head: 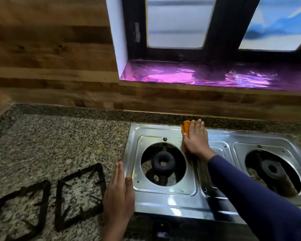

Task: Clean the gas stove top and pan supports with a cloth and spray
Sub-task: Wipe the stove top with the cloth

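Orange cloth (186, 128) sits under our right hand (195, 140), fingers flat and together, pressing it onto the stainless gas stove top (165, 204) near its back edge, centre-right of the frame. Most of the cloth is hidden by the palm, so we only see a corner poking out at the upper left of the hand. Our left hand (118, 193) lies open and flat against the stove's left edge, holding nothing. Two dark pan supports (80, 193) lie on the granite counter (59, 140) at lower left, the far one cut off. Both burners (162, 162) sit bare.
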{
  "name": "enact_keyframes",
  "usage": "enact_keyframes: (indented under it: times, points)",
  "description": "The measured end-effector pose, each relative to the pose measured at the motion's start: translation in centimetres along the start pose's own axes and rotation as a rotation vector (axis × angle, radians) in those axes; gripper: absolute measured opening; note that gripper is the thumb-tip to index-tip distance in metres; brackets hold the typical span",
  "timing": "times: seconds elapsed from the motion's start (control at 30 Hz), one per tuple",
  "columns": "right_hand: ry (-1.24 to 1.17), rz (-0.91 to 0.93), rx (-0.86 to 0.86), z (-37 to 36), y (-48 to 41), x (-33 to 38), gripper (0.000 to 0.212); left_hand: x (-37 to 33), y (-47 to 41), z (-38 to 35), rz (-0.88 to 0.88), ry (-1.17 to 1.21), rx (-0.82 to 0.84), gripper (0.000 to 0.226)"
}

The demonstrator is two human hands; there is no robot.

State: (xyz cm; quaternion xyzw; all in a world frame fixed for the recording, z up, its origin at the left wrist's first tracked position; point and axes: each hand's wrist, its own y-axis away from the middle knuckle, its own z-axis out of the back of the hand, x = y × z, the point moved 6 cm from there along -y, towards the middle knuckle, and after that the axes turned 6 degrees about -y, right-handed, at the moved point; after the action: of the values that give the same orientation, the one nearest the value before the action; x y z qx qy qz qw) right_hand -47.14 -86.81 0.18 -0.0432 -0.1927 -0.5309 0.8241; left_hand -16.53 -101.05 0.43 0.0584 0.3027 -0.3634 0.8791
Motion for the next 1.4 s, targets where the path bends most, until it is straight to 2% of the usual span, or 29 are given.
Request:
enact_keyframes:
  times: [0.07, 0.2, 0.27, 0.37, 0.53, 0.83, 0.93, 1.03, 1.17, 1.3, 1.4]
  points:
    - [0.023, 0.096, 0.059, -0.7, -0.9, 2.7, 0.067, 0.5, 0.0, 0.2, 0.043, 0.139, 0.003, 0.094]
    - [0.046, 0.391, 0.187, -3.9, -0.7, 11.1, 0.066, 1.7, -0.3, 0.3, 0.174, 0.750, 0.067, 0.102]
    - [0.078, 0.492, 0.201, -5.2, 0.1, 14.8, 0.066, 2.7, -0.6, 0.4, 0.265, 0.895, 0.086, 0.110]
    - [0.085, 0.618, 0.217, -6.7, 2.2, 17.9, 0.065, 4.1, -0.7, 1.1, 0.352, 0.965, 0.043, 0.117]
    - [0.038, 0.929, 0.262, -8.3, 11.2, 18.4, 0.064, 5.7, -1.0, 2.2, 0.415, 1.005, -0.054, 0.085]
    - [-0.020, 1.181, 0.369, -9.1, 21.7, 16.8, 0.058, 3.1, -4.9, 4.5, 0.294, 0.921, 0.004, 0.086]
    - [-0.111, 1.189, 0.383, -7.6, 23.4, 15.5, 0.058, 1.5, -4.4, 5.4, 0.241, 0.890, 0.029, 0.087]
    - [-0.151, 1.111, 0.386, -6.8, 23.1, 13.2, 0.057, 1.2, -2.9, 5.9, 0.221, 0.860, 0.052, 0.094]
    - [-0.025, 0.982, 0.231, -6.8, 22.0, 11.3, 0.060, 2.6, -0.5, 5.8, 0.270, 0.857, 0.068, 0.100]
    - [0.024, 0.814, 0.168, -7.1, 20.7, 14.3, 0.067, 3.4, 1.1, 5.4, 0.323, 0.884, 0.066, 0.097]
    - [0.064, 0.888, 0.176, -8.5, 21.3, 17.2, 0.062, 3.1, 1.6, 5.5, 0.331, 0.879, 0.086, 0.094]
